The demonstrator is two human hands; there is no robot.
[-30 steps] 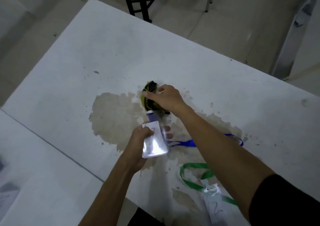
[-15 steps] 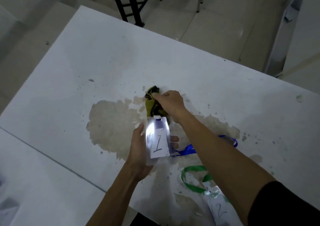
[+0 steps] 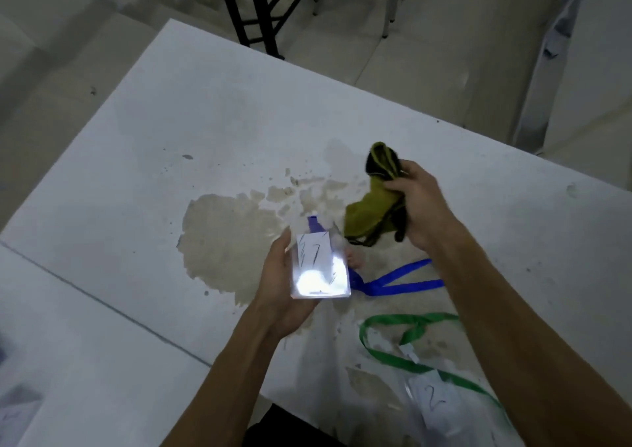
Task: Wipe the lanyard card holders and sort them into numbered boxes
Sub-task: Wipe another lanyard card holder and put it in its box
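Holder [image 3: 319,267] upright in left hand [image 3: 280,285], clip away.

Glare whites out the lower half of the held card holder [image 3: 319,268], its handwritten mark smeared (unreadable). The second holder [image 3: 436,409] lies partly under the right forearm [image 3: 506,327].

Counted on the white table

Two card holders: one [image 3: 319,268] at the centre with a blue lanyard [image 3: 400,280], one [image 3: 432,405] at 5 o'clock with a green lanyard [image 3: 410,330]. One olive cloth [image 3: 367,214] at 2 o'clock. Two hands: left [image 3: 280,282], right [image 3: 417,203]. Two lanyards, one of each colour.
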